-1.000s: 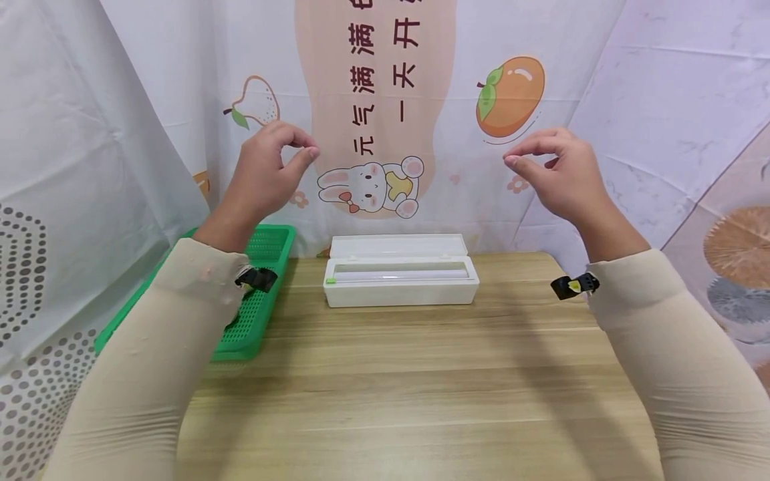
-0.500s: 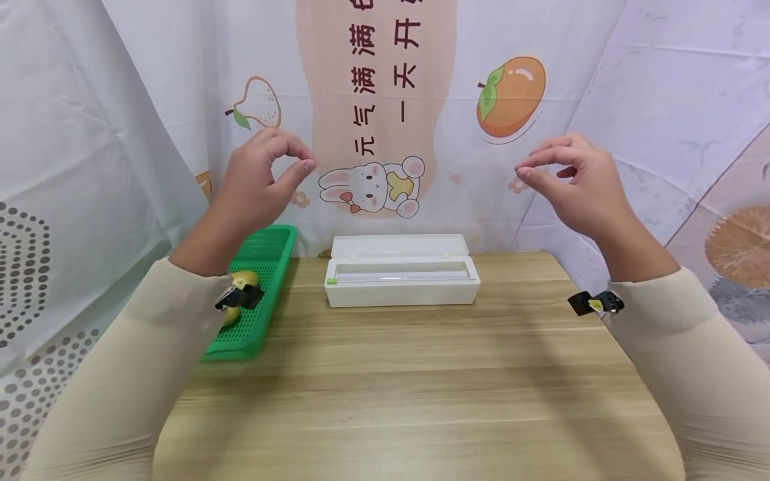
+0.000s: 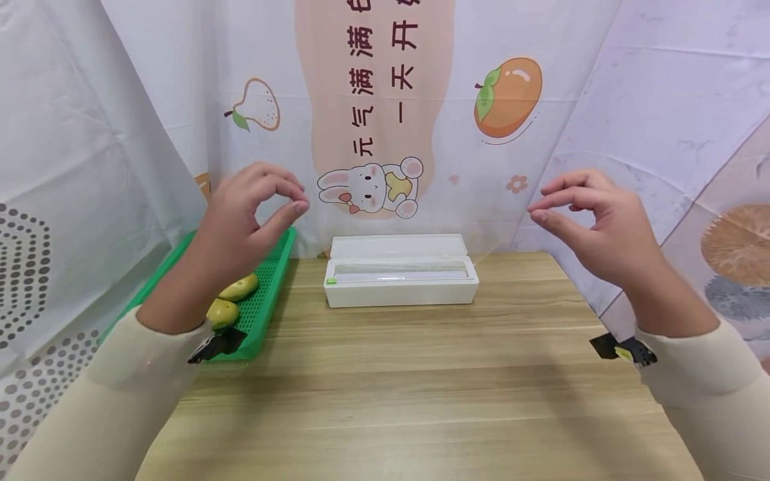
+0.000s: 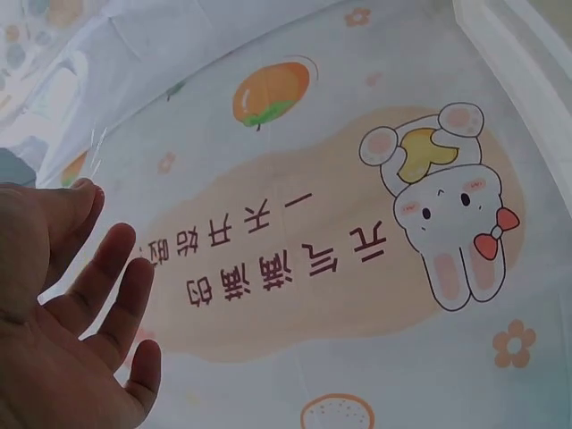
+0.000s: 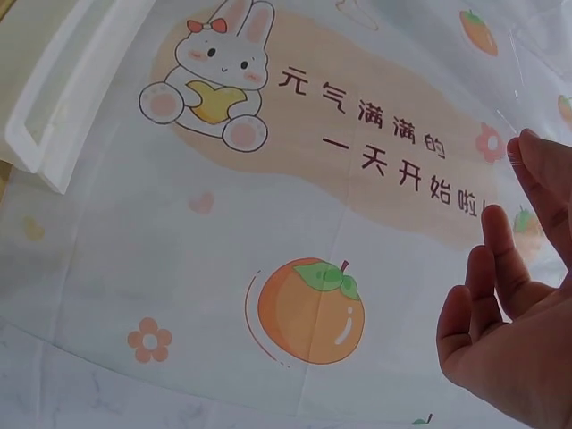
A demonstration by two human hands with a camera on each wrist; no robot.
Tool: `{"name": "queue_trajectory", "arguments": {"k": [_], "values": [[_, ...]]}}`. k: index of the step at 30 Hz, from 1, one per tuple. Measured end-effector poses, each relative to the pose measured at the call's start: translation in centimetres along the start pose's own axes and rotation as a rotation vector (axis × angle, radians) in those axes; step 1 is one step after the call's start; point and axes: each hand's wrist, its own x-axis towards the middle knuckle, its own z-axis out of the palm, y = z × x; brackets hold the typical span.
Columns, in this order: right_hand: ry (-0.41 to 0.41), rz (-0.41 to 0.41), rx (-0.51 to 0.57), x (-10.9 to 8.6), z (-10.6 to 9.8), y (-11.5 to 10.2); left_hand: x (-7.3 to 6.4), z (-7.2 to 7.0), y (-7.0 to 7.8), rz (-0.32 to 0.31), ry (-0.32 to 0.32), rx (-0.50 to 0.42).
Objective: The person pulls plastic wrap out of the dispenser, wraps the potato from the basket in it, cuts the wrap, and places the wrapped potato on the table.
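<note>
My left hand (image 3: 240,217) and right hand (image 3: 607,227) are raised on either side of a white cling film box (image 3: 402,294), above the table. Thumb and index finger of each hand pinch an edge of clear cling film (image 4: 98,138), almost invisible except for glints at the fingertips. In the right wrist view, the film's faint edge runs up from the pinch, while the other fingers are loosely bent. The box stands with its lid (image 3: 397,245) tipped back, and a pale roll (image 3: 400,274) lies in its slot. A green slider (image 3: 331,281) sits at its left end.
Left of the box, a green basket (image 3: 265,321) holds yellow fruits (image 3: 224,313), partly hidden by my left forearm. The wooden table (image 3: 397,387) extends in front of the box. A printed curtain (image 3: 385,93) hangs right behind it.
Both hands have come down and back towards me, and spread somewhat wider apart. More of the yellow fruit shows beside my left forearm. The box has stayed in place.
</note>
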Motion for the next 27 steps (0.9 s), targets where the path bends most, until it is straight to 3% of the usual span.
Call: {"name": "queue_trajectory", "arguments": {"k": [6, 13, 19, 23, 27], "values": [[-0.014, -0.067, 0.021, -2.5, -0.2, -0.9, -2.8, -0.3, 1.2, 0.022, 0.0, 0.002], [-0.016, -0.147, 0.049, -5.6, -0.6, -2.2, -6.2, -0.3, 2.3, 0.1, -0.011, 0.0], [0.006, -0.254, 0.129, -8.5, -0.3, -3.3, -9.2, 0.8, 3.5, 0.161, 0.027, -0.055], [-0.016, -0.271, 0.164, -10.1, 0.0, -4.2, -11.5, 1.5, 4.0, 0.17, 0.04, -0.1], [-0.043, -0.272, 0.193, -11.6, 0.4, -4.4, -13.6, 1.8, 4.4, 0.168, 0.01, -0.129]]}}
